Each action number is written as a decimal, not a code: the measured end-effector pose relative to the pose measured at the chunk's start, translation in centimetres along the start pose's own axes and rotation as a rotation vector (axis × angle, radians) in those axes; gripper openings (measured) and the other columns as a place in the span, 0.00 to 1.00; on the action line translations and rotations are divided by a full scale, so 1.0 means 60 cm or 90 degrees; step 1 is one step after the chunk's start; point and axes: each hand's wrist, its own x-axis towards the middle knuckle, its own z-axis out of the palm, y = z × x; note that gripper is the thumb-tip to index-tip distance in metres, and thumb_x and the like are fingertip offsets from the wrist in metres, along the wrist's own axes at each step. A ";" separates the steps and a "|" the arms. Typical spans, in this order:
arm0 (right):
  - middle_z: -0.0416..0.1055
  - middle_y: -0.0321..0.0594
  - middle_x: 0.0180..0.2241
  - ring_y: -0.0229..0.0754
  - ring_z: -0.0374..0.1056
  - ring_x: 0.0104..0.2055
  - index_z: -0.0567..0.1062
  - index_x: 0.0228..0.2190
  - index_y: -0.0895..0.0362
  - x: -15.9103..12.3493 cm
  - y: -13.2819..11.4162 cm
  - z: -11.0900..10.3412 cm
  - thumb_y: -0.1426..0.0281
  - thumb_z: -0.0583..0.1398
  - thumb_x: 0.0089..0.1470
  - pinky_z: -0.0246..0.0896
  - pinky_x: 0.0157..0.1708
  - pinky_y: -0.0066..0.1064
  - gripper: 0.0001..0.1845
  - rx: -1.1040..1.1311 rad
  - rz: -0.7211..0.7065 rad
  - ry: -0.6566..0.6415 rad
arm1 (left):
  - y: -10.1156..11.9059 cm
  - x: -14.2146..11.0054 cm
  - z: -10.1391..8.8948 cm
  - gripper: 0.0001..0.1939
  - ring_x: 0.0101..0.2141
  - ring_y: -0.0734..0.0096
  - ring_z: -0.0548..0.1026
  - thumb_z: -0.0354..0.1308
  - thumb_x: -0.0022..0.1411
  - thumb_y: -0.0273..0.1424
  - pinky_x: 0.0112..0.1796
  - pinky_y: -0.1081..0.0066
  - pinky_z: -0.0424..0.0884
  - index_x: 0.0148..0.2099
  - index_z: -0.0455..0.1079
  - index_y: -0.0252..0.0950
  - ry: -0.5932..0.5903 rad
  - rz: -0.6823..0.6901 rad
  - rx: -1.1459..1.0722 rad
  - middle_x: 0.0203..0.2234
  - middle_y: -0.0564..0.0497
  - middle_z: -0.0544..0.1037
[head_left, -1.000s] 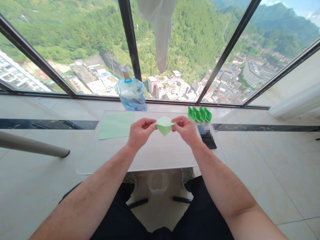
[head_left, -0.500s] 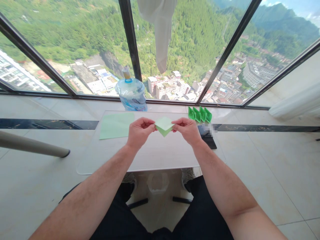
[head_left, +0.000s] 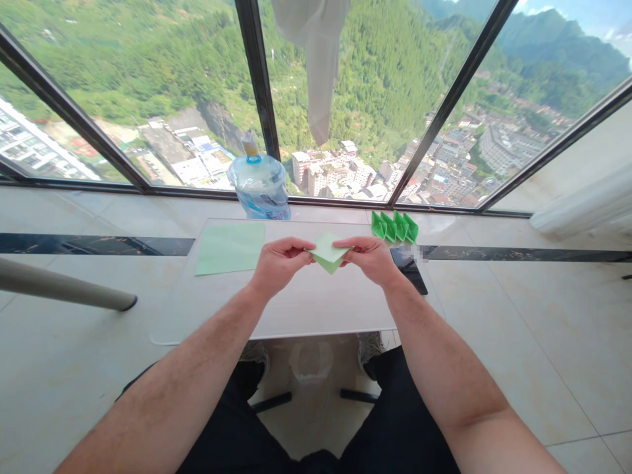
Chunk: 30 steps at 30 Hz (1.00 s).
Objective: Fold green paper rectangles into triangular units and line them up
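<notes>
A folded piece of light green paper (head_left: 329, 249) is held up over the low table. My left hand (head_left: 281, 262) pinches its left corner, thumb against fingers. At the opposite corner my right hand (head_left: 369, 259) grips the paper the same way. The paper looks like a small diamond with a paler upper layer and a greener point hanging below. Flat on the table's left lies light green paper (head_left: 230, 249), apart from my left hand. The fingertips behind the folded paper are partly hidden.
Several bright green folded paper pieces (head_left: 395, 226) stand in a row beyond my right hand. A dark phone-like device (head_left: 413, 275) lies on the right edge of the white table (head_left: 316, 309). Behind the table stands a large water bottle (head_left: 260, 184) by the window.
The fingers have shifted on the folded paper, with both thumbs now closer in over its top. The paper has moved slightly right and down. Everything else stays in place.
</notes>
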 end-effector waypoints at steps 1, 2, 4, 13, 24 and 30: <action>0.80 0.38 0.27 0.38 0.74 0.27 0.86 0.34 0.55 0.000 0.001 -0.001 0.64 0.73 0.42 0.74 0.31 0.34 0.14 -0.008 0.001 -0.003 | 0.001 -0.001 0.000 0.11 0.29 0.65 0.81 0.72 0.46 0.33 0.36 0.64 0.80 0.33 0.80 0.35 0.000 -0.004 0.007 0.26 0.49 0.82; 0.80 0.38 0.26 0.39 0.73 0.27 0.86 0.33 0.55 0.000 0.001 -0.002 0.64 0.73 0.42 0.74 0.32 0.34 0.13 -0.015 0.003 -0.001 | 0.002 -0.001 0.000 0.11 0.29 0.64 0.81 0.72 0.45 0.33 0.36 0.64 0.80 0.33 0.80 0.35 0.001 -0.008 0.015 0.26 0.49 0.82; 0.79 0.38 0.26 0.39 0.74 0.27 0.86 0.32 0.55 0.000 0.000 -0.003 0.65 0.73 0.41 0.74 0.32 0.35 0.13 -0.018 0.010 0.005 | 0.002 -0.001 -0.003 0.12 0.30 0.62 0.81 0.73 0.44 0.34 0.36 0.62 0.80 0.33 0.80 0.35 0.002 -0.013 0.025 0.26 0.48 0.83; 0.80 0.38 0.27 0.41 0.77 0.28 0.84 0.32 0.56 0.002 0.005 -0.019 0.65 0.74 0.41 0.75 0.35 0.36 0.13 0.010 0.008 0.022 | -0.008 0.008 -0.011 0.15 0.27 0.63 0.80 0.73 0.45 0.36 0.34 0.63 0.78 0.35 0.80 0.33 0.019 -0.014 0.004 0.23 0.48 0.81; 0.76 0.35 0.27 0.37 0.69 0.28 0.80 0.28 0.56 -0.019 0.115 -0.024 0.70 0.65 0.46 0.65 0.31 0.30 0.04 -0.306 0.073 0.024 | -0.113 -0.002 -0.043 0.08 0.39 0.62 0.79 0.62 0.54 0.31 0.45 0.62 0.76 0.37 0.80 0.39 -0.156 0.163 0.517 0.39 0.47 0.83; 0.75 0.44 0.45 0.47 0.69 0.48 0.82 0.33 0.53 -0.032 0.121 -0.032 0.75 0.63 0.53 0.65 0.51 0.40 0.08 -0.619 -0.185 -0.053 | -0.119 -0.014 -0.039 0.10 0.44 0.60 0.75 0.57 0.63 0.30 0.51 0.59 0.72 0.42 0.79 0.39 -0.294 0.302 0.637 0.40 0.46 0.81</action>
